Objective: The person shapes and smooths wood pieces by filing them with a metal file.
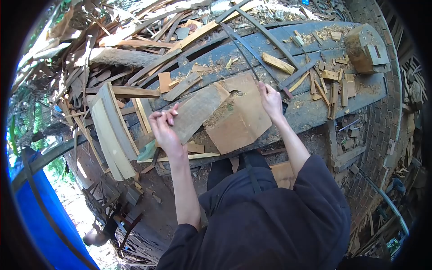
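Above the bench, my left hand (166, 132) has loosely curled fingers, apart from each other, with nothing visible between them. It is beside a grey-brown flat board (198, 112), which overlaps a sheet of brown cardboard (243, 121) with a ragged hole near its top. At the cardboard's right edge, my right hand (271, 101) is closed with thumb and fingers together. A dark object partly shows behind its palm, too hidden to name. Just beyond that hand lies a long frame of narrow bars (270, 40), resembling a frame saw, with a dark red end.
Wood offcuts (333, 92) and shavings cover the plank bench (315, 105). A wood block (366, 49) stands far right. Pale curved boards (110, 130) lean at left, near a scrap pile (121, 56). Another person (96, 236) is at lower left, by a blue tarp (45, 216).
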Demonstrator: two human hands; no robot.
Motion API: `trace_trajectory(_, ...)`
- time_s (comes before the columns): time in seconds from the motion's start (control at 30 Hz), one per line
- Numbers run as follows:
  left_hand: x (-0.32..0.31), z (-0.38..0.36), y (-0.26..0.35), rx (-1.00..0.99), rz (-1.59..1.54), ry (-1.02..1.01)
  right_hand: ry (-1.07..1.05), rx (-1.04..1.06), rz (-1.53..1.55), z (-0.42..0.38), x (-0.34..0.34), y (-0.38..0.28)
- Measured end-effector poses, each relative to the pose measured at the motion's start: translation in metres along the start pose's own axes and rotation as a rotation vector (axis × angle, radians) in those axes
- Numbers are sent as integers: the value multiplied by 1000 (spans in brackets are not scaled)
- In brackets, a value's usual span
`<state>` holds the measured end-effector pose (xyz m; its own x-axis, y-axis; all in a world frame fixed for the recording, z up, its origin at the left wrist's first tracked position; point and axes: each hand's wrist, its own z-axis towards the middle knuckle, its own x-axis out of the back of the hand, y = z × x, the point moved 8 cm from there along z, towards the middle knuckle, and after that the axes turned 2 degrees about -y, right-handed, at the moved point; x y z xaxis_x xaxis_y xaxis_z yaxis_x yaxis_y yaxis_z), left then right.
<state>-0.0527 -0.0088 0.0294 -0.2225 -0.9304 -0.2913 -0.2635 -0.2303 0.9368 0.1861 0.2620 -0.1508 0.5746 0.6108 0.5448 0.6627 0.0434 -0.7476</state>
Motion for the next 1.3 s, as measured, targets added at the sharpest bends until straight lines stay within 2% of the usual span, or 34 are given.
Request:
trace_trajectory(0.13, 23, -21, 42, -65, -204, -90, 61, -158, -367, 34, 50, 49)
trace_trajectory(0.33, 37, -45, 69, -2, -612, -213, 223, -164, -577, 80, 94, 134)
trace_trajectory(0.4, 37, -52, 74, 30, -736, -253, 512, 195, -1004, 72, 102, 111)
trace_trajectory(0.43, 31, -56, 78, 38, -789, -290, 469, 173, -855, 67, 107, 90)
trace_trajectory(0.47, 33, -59, 79, 38, -794, -291, 267, 95, -568, 69, 109, 70)
trace_trajectory(0.5, 37, -60, 78, 52, -859, -282, 19, -168, -190, 56, 107, 43)
trace_trajectory(0.53, 40, -61, 76, 66, -926, -273, -100, -35, 268, 41, 95, 14)
trace_trajectory(0.57, 42, -63, 75, 66, -930, -278, -292, -30, 598, 7, 89, -39)
trace_trajectory(0.6, 43, -64, 75, 68, -963, -301, -450, 58, 771, -22, 89, -84)
trace_trajectory(0.67, 44, -68, 76, 70, -1001, -330, -528, 156, 1034, -69, 96, -141)
trace_trajectory(0.77, 53, -70, 76, 62, -986, -325, -602, 191, 1018, -115, 103, -182)
trace_trajectory(0.83, 48, -75, 90, -28, -919, -524, -385, 217, 842, -129, 110, -192)
trace_trajectory(0.87, 53, -83, 95, -39, -922, -526, -390, 228, 840, -135, 110, -196)
trace_trajectory(0.93, 62, -99, 95, 70, -499, -134, -341, 250, 913, -145, 116, -204)
trace_trajectory(0.97, 66, -98, 91, 45, -348, -388, -297, 279, 947, -150, 119, -206)
trace_trajectory(1.0, 78, -97, 92, 32, -361, -390, -299, 295, 938, -155, 121, -211)
trace_trajectory(1.07, 77, -108, 74, 245, -134, -661, -247, 398, 978, -166, 133, -222)
trace_trajectory(1.1, 75, -107, 66, 264, -102, -677, -233, 416, 963, -171, 136, -226)
trace_trajectory(1.13, 75, -116, 59, 362, -193, -711, -228, 430, 960, -177, 138, -231)
trace_trajectory(1.23, 76, -128, 27, 486, -21, -812, -182, 573, 912, -203, 148, -254)
trace_trajectory(1.3, 76, -131, 3, 483, 146, -889, -177, 611, 860, -221, 147, -266)
